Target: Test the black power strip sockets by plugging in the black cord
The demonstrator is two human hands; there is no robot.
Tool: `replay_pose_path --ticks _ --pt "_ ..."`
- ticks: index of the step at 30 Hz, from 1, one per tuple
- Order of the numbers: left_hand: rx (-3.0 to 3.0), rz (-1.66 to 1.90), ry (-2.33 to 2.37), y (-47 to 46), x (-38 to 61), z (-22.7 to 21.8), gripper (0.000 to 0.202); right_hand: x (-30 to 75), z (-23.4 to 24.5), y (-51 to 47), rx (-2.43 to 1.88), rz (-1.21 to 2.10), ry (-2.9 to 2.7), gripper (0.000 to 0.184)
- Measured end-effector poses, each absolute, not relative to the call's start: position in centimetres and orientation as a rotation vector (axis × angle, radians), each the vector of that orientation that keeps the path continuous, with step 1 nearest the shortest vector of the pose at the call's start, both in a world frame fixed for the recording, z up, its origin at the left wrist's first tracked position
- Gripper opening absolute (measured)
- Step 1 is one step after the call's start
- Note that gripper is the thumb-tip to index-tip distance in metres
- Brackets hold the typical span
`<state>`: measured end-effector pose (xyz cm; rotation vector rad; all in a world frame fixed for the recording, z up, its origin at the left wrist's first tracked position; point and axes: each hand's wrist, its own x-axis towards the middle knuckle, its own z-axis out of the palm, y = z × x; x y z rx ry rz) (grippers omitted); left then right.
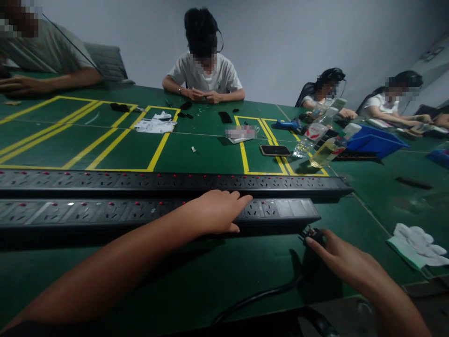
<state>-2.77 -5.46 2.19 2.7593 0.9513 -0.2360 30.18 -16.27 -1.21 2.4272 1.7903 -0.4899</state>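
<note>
Two long black power strips lie side by side across the green table. My left hand (219, 210) rests on top of the nearer power strip (105, 213), fingers closed over its edge near its right end. My right hand (336, 255) pinches a small black cable end (313, 234) just off the strip's right end; a black cable (259, 296) runs from it toward me. The farther power strip (168, 182) lies untouched behind.
Yellow tape marks boxes on the table (196, 276). A phone (275, 150), two plastic bottles (328, 150), a blue bin (377, 140), white papers (155, 124) and white gloves (417, 241) lie around. Several other people sit at the far side and left.
</note>
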Motion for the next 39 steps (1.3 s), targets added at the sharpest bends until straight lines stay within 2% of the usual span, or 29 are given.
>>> replay_pose_path --ticks 4,10,16,19,24,30,34,39 --pt "2.763 -0.217 0.935 -5.3 -2.1 1.0 0.089 29.9 -3.0 -17.4 2.452 -0.696 1.987 0.041" --pt "2.795 -0.172 0.901 -4.8 -1.9 -0.2 0.088 29.6 -4.4 -18.1 2.612 -0.905 2.223 0.037" --pt "2.835 -0.1 0.799 -4.5 -1.6 -0.3 0.082 25.0 -4.3 -18.6 2.652 -1.913 2.639 0.032" --pt "2.834 -0.057 0.763 -4.6 -1.4 -0.3 0.078 22.9 -3.5 -18.0 2.753 -2.104 2.678 0.03" --pt "2.867 -0.002 0.804 -5.0 -0.6 -0.7 0.071 23.0 -0.9 -14.9 3.144 -1.66 2.705 0.025" --pt "2.873 0.03 0.876 -5.1 0.4 -1.2 0.069 23.3 0.3 -11.1 2.58 -1.222 2.628 0.028" --pt "2.879 0.046 0.86 -4.9 0.4 -1.4 0.07 22.6 0.5 -10.1 2.473 -0.739 2.599 0.025" --pt "2.851 0.048 0.863 -4.8 0.5 -1.5 0.069 21.1 1.4 -9.8 2.323 -0.421 2.593 0.016"
